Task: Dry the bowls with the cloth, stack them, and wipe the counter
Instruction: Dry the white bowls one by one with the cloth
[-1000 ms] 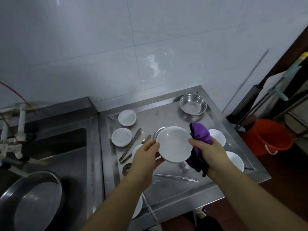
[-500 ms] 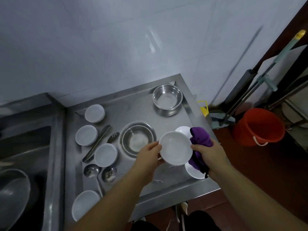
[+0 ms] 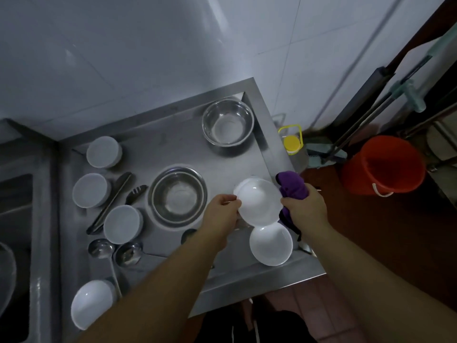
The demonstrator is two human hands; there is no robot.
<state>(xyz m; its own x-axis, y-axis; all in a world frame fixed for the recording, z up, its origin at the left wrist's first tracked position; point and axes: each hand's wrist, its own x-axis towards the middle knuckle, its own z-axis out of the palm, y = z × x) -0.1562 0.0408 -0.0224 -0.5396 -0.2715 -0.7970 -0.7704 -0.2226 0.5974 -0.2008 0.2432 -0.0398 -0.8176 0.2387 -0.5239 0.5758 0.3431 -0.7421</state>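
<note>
My left hand point(image 3: 222, 211) pinches the left rim of a shallow round white ceramic bowl point(image 3: 259, 205), fingers curled at its edge; the bowl is held up over the right side of the stainless steel table point(image 3: 173, 149), cavity facing up, glossy, with a bright highlight near the top of the inside. Its rim reads slightly blurred. My right hand point(image 3: 305, 209) is clenched around a bunched purple cloth point(image 3: 291, 188), which sits against the bowl's right rim; cloth sticks out above the fist and a darker tail hangs below it. A sliver of a second white rim shows behind the held bowl's upper left edge point(image 3: 238, 188); can't tell if it's another bowl under it. Just below, a second white ceramic bowl point(image 3: 270, 245) sits upright near the table's front right corner. Left side of the table: three white bowls turned upside down point(image 3: 103, 152), point(image 3: 90, 190), point(image 3: 122, 224), in a rough column, and one upright white bowl point(image 3: 91, 303) at the front left. A wide steel basin point(image 3: 178, 195) sits mid-table, just left of my left hand; a deeper steel bowl point(image 3: 227, 122) is at the back right corner. Steel tongs point(image 3: 111, 201) and two steel ladles point(image 3: 101, 248), point(image 3: 128, 253) lie between the inverted bowls and the basin. Orange plastic bucket point(image 3: 383, 164) on the floor to the right.
</note>
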